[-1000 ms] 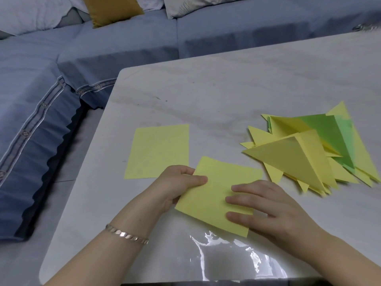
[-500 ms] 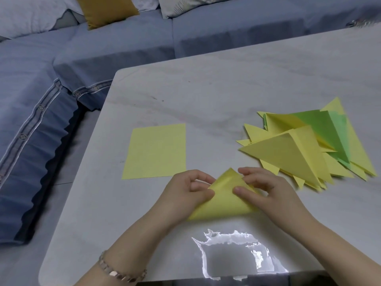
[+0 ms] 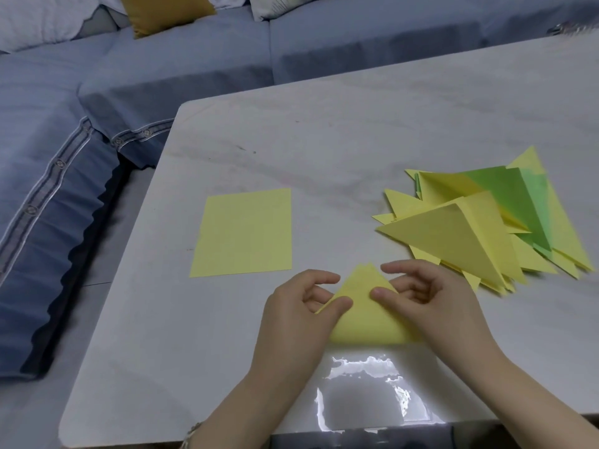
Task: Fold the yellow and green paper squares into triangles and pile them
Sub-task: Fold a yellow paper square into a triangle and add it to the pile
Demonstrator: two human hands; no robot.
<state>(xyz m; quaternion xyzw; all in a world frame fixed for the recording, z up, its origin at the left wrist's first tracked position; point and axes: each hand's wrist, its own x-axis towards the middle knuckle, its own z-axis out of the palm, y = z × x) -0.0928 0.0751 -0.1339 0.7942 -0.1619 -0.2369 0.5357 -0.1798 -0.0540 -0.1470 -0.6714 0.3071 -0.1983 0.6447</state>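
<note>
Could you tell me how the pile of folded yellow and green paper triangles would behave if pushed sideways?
The pile of folded yellow and green paper triangles would probably spread apart, since its points fan out unevenly. The top yellow triangle sits partly open, so it likely feels light and springy.

1. The single camera is riding on the person's head, looking forward and down onto the desk (image 3: pixel 356 140) from its near edge
2. It is facing slightly leftward, taking in the desk's far-left corner and the blue sofa (image 3: pixel 194 69) wrapping behind and to the left
3. It is sitting close above the left hand (image 3: pixel 291 319) and right hand (image 3: pixel 434 306), which are meeting on the yellow paper (image 3: pixel 363 319) low in mid-frame
4. Its wide lens is bowing the desk's edges
</note>
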